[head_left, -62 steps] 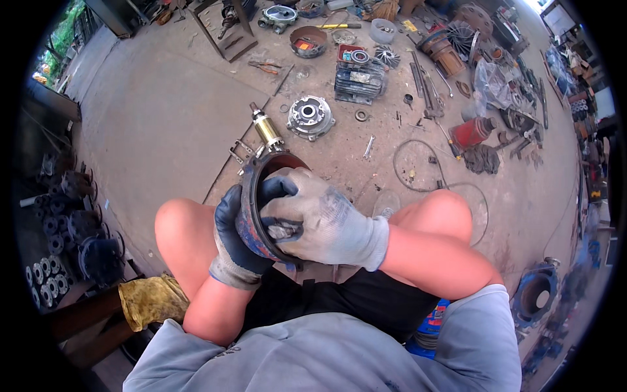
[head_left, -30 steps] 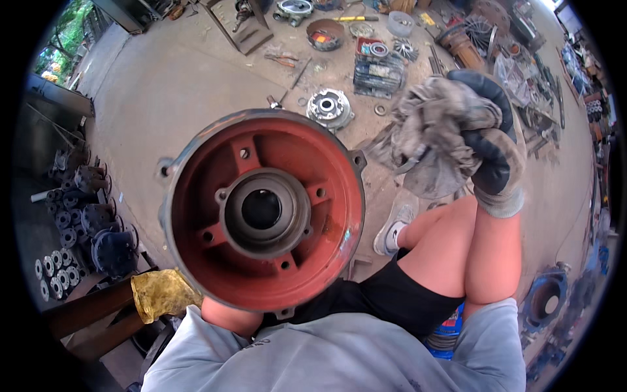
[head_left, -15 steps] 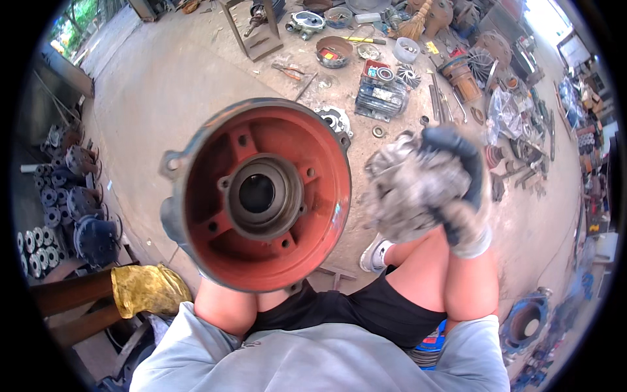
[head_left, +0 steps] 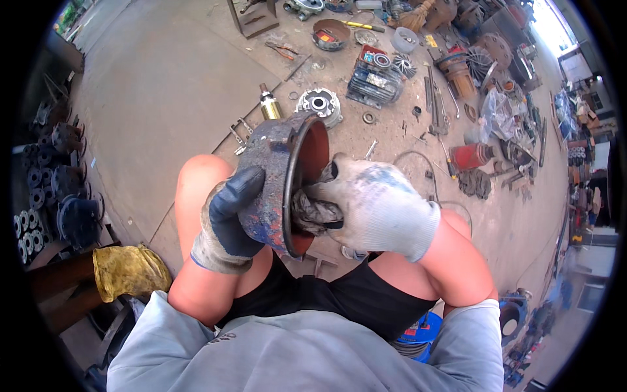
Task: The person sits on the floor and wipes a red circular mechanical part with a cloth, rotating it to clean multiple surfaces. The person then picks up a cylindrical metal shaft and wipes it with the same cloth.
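A round cast-iron motor end housing [head_left: 266,153], dark and worn outside and painted red inside, is held above my lap. My left hand [head_left: 228,219], in a grey-and-white work glove, is closed on its outer wall, thumb upward. The housing stands on edge with its opening facing right. My right hand [head_left: 379,206], gloved in stained white knit, presses a crumpled dirty grey rag [head_left: 315,214] into that opening. Part of the rag and some right fingertips are hidden inside.
On the floor ahead lie a round metal cover [head_left: 319,106], a brass-coloured cylinder with a shaft [head_left: 270,106], a finned motor body [head_left: 373,83] and pliers [head_left: 282,49]. A yellow cloth [head_left: 130,271] hangs at my left. A blue cable reel [head_left: 418,336] stands by my right leg.
The housing has turned from facing me to facing right and dropped slightly. My right hand has brought the rag leftward from beside the housing into its opening.
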The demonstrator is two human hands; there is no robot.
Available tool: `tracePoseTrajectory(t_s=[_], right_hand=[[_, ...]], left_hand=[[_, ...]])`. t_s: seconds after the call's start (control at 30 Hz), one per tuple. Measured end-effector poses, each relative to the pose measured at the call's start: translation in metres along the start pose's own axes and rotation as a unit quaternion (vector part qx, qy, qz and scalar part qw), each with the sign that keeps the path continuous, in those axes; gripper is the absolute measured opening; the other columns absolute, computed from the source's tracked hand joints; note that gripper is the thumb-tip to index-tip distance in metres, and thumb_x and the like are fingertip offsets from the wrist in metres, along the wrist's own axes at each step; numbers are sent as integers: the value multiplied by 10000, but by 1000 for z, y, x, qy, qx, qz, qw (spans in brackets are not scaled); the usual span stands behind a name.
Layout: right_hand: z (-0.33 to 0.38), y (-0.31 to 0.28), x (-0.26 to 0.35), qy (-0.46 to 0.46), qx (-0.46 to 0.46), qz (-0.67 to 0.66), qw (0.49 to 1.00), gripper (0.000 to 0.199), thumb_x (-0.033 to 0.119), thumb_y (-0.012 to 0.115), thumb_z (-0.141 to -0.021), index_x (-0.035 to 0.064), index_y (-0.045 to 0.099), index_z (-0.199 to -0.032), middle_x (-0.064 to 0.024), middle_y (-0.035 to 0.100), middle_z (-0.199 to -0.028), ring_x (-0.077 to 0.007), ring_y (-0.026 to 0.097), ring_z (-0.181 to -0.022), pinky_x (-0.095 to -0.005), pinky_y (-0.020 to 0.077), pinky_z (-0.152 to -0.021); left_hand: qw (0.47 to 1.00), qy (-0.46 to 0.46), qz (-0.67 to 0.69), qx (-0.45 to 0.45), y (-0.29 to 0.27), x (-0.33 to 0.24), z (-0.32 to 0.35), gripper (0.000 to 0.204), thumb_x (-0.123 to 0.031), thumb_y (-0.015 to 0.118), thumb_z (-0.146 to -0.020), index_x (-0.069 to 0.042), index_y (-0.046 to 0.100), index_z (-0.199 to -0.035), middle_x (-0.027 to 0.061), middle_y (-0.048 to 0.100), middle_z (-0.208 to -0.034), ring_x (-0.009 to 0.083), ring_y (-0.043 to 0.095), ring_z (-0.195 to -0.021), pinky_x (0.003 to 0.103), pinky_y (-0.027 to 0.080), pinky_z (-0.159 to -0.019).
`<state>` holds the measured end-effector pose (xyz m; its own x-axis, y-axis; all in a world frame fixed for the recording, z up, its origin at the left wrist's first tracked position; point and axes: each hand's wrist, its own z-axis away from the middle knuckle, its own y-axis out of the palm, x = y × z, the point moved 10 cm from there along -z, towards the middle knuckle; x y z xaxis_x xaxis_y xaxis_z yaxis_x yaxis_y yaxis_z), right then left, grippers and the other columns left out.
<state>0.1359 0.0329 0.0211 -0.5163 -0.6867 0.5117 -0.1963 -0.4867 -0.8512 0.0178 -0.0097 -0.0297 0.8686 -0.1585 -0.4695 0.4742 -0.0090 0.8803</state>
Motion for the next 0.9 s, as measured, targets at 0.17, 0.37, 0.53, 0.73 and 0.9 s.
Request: tracePoseTrajectory(t_s=[0.17,0.37,0.53,0.73,0.9], right_hand=[[4,17,1,-44,28,-12,999,345,348,772,-779,143,770,-1056,-183,676,-1026,-382,685,-944,-466,569,-794],[23,17,-9,-122,24,-148,981,347,142,727,-735,111,782,-1076,-168,664,-1025,-366,655,-1015,-438,549,-879],[44,-15,-60,-7,-3,-198,980,406,20,659,-707,81,787,-1087,-152,654,-1174,-332,635,-1134,-403,505,-1023],[66,-62,-84,3,-232,-330,915,689,-93,570,-682,14,592,-1362,-120,570,-1360,-249,547,-1343,-377,392,-1173],[58,-41,-43,-68,-254,-489,831,756,-142,568,-767,28,281,-1445,-172,518,-1321,-307,605,-1272,-448,481,-1131]], left_hand=[[997,-2,1,-77,-9,9,2,663,-370,623,-946,-19,506,-1496,148,655,-1369,299,649,-1243,439,492,-1112],[989,37,-95,-103,-25,6,7,519,-351,571,-1004,-38,592,-1417,143,678,-1336,292,684,-1183,456,516,-1094],[942,156,-286,-85,-23,-39,17,481,-356,505,-1055,-46,598,-1410,138,678,-1338,279,673,-1193,441,533,-1075],[968,175,-92,-153,-37,-53,33,486,-363,500,-1062,-30,604,-1400,146,678,-1338,283,670,-1193,442,542,-1059],[969,175,-11,-174,-35,-52,37,491,-369,495,-1069,-17,609,-1392,152,678,-1338,286,668,-1193,442,550,-1046]])
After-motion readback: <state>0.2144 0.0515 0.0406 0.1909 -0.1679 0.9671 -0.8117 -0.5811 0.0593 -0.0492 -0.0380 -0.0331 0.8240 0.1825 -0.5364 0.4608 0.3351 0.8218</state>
